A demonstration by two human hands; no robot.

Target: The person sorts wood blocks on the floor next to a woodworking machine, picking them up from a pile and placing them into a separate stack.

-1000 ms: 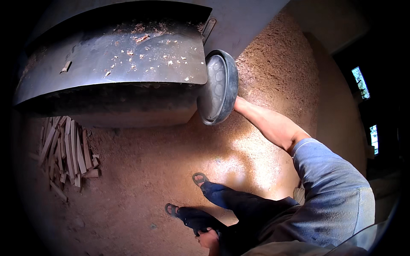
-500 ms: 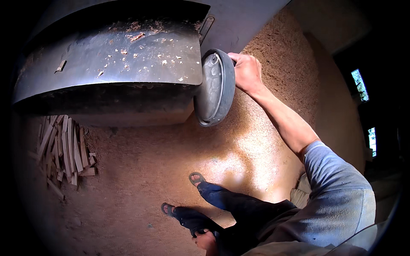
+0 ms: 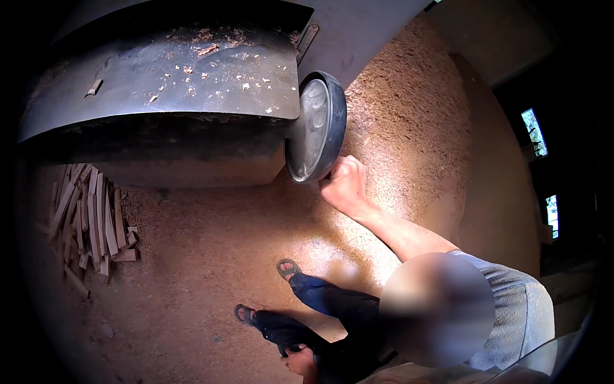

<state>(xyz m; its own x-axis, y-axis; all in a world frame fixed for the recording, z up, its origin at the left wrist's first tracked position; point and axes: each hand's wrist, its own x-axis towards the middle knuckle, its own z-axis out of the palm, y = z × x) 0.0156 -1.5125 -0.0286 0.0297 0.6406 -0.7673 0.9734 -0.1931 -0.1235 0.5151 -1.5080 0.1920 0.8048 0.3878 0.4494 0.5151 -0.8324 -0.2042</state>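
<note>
A dark handwheel (image 3: 313,128) with a grey face is mounted at the right end of a metal machine bed (image 3: 224,96). My right hand (image 3: 345,182) is closed in a fist at the wheel's lower right rim, around its handle; wheel and fingers hide most of that grip. Down at the lower edge, my left hand (image 3: 300,360) lies against my dark trouser leg (image 3: 284,329). Its fingers are curled round something dark that I cannot make out. Wood chips and shavings (image 3: 206,50) are scattered over the bed, with a larger chip (image 3: 94,87) towards its left end.
Thin wooden strips (image 3: 96,217) lie in a loose pile on the floor at the left, below the machine. Sawdust (image 3: 409,115) is heaped beyond the wheel. My sandalled feet (image 3: 288,269) stand on the dusty floor. Two bright openings (image 3: 535,132) show at the far right.
My right hand has travelled down round the wheel, from its upper right side to its lower right. The left hand remains at my leg. The whole view has shifted slightly.
</note>
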